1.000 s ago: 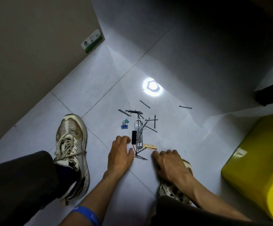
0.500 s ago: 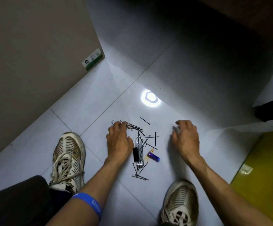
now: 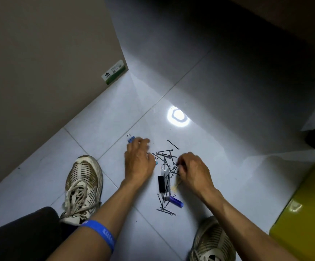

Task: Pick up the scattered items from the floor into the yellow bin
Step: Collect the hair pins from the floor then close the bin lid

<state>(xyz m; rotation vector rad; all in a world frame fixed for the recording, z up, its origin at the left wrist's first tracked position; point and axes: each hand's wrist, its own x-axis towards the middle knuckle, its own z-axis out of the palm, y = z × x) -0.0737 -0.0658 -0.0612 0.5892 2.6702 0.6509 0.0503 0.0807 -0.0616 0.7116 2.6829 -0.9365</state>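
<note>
Fingers of the right hand (image 3: 194, 170) pinched hairpins (image 3: 165, 155) at the pile's edge; left hand (image 3: 138, 161) fingers, blurred, curled beside a blue clip (image 3: 131, 138).

Your left hand (image 3: 138, 162) is smeared at the fingertips, so you can't tell whether they touch the blue clip (image 3: 131, 138) half hidden behind them. Your right hand (image 3: 194, 171) covers part of the hairpins (image 3: 165, 155), and its curled fingers hide what they pinch. The clear case (image 3: 165, 180) lies under pins and a black block (image 3: 161, 184). The bin (image 3: 303, 219) is cut off by the right and bottom edges; its inside is out of view
</note>
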